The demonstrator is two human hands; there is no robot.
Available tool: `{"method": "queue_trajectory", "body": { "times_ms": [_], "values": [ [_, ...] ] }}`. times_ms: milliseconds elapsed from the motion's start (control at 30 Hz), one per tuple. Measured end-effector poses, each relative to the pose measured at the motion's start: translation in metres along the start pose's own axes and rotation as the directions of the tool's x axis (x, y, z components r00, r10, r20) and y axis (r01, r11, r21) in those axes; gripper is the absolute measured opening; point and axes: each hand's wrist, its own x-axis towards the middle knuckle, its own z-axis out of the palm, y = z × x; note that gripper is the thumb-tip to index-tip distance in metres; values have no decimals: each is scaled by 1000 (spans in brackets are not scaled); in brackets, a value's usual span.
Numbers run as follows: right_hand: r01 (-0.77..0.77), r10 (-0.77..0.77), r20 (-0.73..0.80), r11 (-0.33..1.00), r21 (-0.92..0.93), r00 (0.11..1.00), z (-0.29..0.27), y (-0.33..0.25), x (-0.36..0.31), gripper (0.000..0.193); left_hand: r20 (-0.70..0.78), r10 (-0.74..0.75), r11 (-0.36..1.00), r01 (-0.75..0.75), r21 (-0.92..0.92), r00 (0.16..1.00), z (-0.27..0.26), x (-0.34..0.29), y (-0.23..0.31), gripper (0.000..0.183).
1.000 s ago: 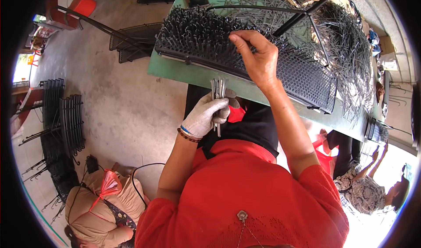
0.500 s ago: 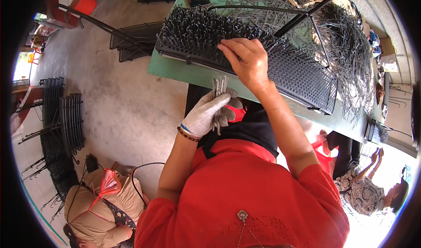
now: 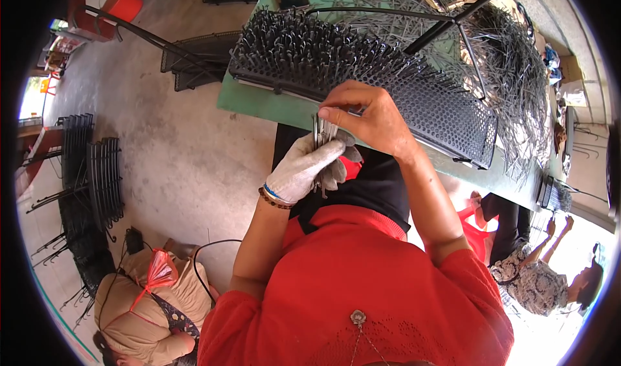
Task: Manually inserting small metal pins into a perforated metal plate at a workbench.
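Observation:
My left hand [image 3: 301,168], in a grey-white glove, is closed around a bundle of thin metal rods [image 3: 325,132] that stand upright from the fist. My bare right hand [image 3: 372,117] is at the bundle's top, thumb and fingertips pinched on a rod end there; exactly what lies between them is partly hidden. Just beyond both hands, a long black perforated rack [image 3: 446,110] rests on the green table [image 3: 249,104]. Many black rods with bent tops [image 3: 291,42] stand in its holes, densest at the left, while holes show bare toward the right.
Loose thin rods [image 3: 517,88] lie heaped behind and right of the rack. Black wire frame bars [image 3: 446,26] rise over it. Black racks [image 3: 103,181] stand on the floor at left. One person in tan [image 3: 142,301] is at lower left, another in patterned clothing [image 3: 533,285] at right.
My right hand has come back from among the standing rods in the rack, down toward me, to the top of the bundle. The left hand has stayed nearly still.

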Motion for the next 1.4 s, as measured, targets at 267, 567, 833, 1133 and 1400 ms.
{"method": "queue_trajectory", "body": {
  "times_ms": [267, 567, 833, 1133, 1400],
  "values": [
    [-113, 129, -184, 989, 97, 974, -21, 7, 3, 16, -37, -145, 982, 148, 114, 989, 3, 2, -5, 27],
    [76, -123, -502, 991, -114, 856, -16, 10, 28, 14, -46, -135, 990, 137, 32, 990, -4, 11, -19, 31],
    [207, -385, -390, 881, -425, 837, -3, 26, 33, 9, -47, -107, 992, 104, -70, 993, -8, 7, -20, 29],
    [248, -446, -275, 806, -537, 852, -10, 10, 30, 11, 11, -91, 994, 92, -58, 996, -1, 3, -9, 28],
    [215, -487, -279, 734, -644, 828, -10, 12, 29, 10, 4, -134, 991, 134, 13, 991, -8, 7, -16, 25]
  ]
}}
